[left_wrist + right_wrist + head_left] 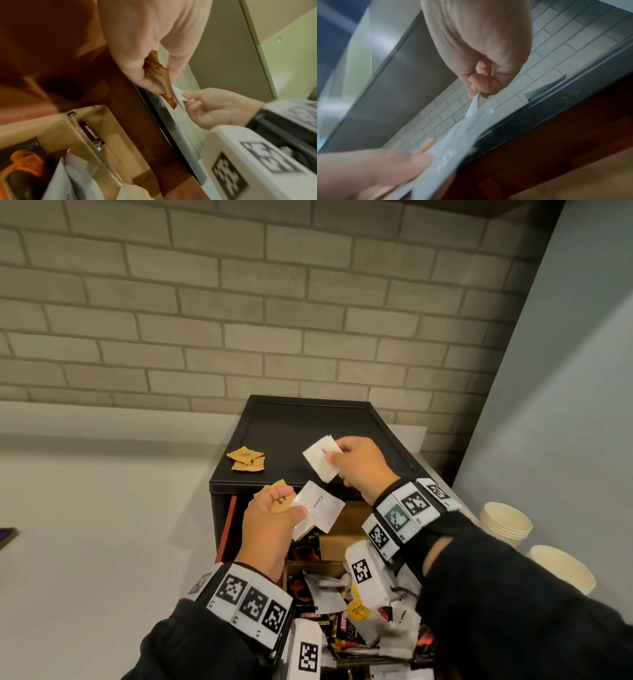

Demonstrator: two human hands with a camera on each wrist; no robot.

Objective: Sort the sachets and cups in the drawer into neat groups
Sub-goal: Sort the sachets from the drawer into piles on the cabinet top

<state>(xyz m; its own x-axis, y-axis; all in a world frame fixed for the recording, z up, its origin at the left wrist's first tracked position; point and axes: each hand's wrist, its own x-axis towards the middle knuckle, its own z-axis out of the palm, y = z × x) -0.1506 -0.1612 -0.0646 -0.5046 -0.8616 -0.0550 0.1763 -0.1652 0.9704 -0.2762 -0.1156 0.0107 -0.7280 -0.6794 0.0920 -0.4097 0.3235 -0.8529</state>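
Drawer (329, 546) is pulled out, nearest: mixed sachets in a jumble, dividers half buried. Cups (507, 523) stand outside it on the surface, far right. Above the drawer, left hand (270, 518) has its fingers clamped on a fan of brown and white sachets (318, 505). The fan looks loose; one could slip back into the jumble. Beyond, right hand (359, 465) pinches a single white sachet (320, 458) over the cabinet top (298, 419). Farthest left, brown sachets (246, 459) sit at the top's edge; a nudge could knock them off.
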